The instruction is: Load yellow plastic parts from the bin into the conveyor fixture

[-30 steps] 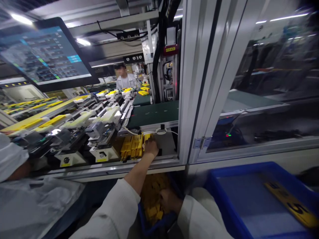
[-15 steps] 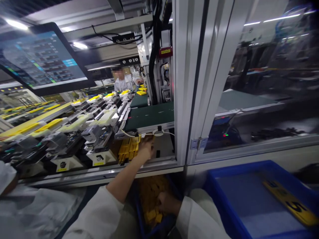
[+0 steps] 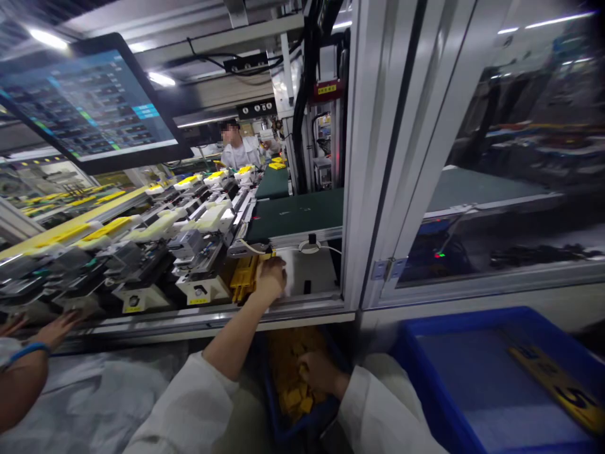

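Note:
My left hand (image 3: 271,277) is at the bench edge, its fingers curled down beside a row of yellow plastic parts (image 3: 244,275). Whatever those fingers grip is hidden behind the hand. Lower down, my right hand (image 3: 320,373) reaches into a blue bin (image 3: 280,434) of small yellow pieces (image 3: 293,398). Its thumb and fingers close on one small yellow piece (image 3: 302,372), partly covered by the fingertips.
Machine fixtures (image 3: 201,252) stand left of my left hand, below a monitor (image 3: 89,104). A green conveyor (image 3: 302,211) runs behind. At right are a metal frame post (image 3: 378,157) and a blue tray (image 3: 454,403). Another person's hand (image 3: 59,328) rests at far left.
The whole view has shifted slightly. My left hand has come a little closer to the yellow parts; my right hand stays in the bin. The neighbour's hands have come into view at left.

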A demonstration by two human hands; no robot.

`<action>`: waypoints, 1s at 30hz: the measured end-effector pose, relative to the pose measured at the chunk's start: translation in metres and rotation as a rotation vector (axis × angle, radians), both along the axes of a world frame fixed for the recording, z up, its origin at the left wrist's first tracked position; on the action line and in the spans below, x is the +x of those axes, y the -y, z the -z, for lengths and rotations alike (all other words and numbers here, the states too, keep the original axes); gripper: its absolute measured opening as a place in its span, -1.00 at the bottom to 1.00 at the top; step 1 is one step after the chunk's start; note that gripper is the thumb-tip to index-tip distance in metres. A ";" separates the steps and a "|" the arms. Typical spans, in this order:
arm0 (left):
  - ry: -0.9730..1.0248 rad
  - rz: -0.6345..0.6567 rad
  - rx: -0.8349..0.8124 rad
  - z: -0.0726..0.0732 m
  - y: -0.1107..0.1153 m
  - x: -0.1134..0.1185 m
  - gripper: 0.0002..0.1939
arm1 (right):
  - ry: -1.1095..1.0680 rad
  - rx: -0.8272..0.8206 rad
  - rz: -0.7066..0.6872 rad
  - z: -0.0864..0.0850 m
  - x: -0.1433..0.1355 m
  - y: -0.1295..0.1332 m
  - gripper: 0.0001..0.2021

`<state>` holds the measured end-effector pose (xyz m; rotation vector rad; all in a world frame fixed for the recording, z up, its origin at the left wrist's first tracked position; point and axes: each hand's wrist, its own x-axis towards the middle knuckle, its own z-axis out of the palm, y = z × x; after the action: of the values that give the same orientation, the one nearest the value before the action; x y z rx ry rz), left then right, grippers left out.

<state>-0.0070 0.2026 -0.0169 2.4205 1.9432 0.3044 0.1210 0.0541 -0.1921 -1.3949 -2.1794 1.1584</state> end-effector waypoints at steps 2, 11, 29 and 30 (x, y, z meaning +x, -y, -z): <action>-0.002 0.012 -0.030 0.012 0.005 0.020 -0.69 | -0.154 0.077 0.083 -0.023 0.011 0.001 -0.76; 0.013 -0.045 -0.177 0.024 0.004 0.024 -0.68 | -0.638 0.543 0.461 -0.164 0.038 -0.058 -0.82; 0.040 0.107 0.058 0.023 0.024 0.017 -0.37 | -0.984 0.232 0.720 -0.121 0.025 -0.133 -0.71; 0.036 0.115 0.077 0.023 0.025 0.017 -0.35 | -1.029 0.221 0.723 -0.121 0.024 -0.133 -0.71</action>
<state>0.0098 0.1778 -0.0401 2.5429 1.8017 0.4227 0.1454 0.1872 -0.0713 -0.9845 -0.9322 0.9630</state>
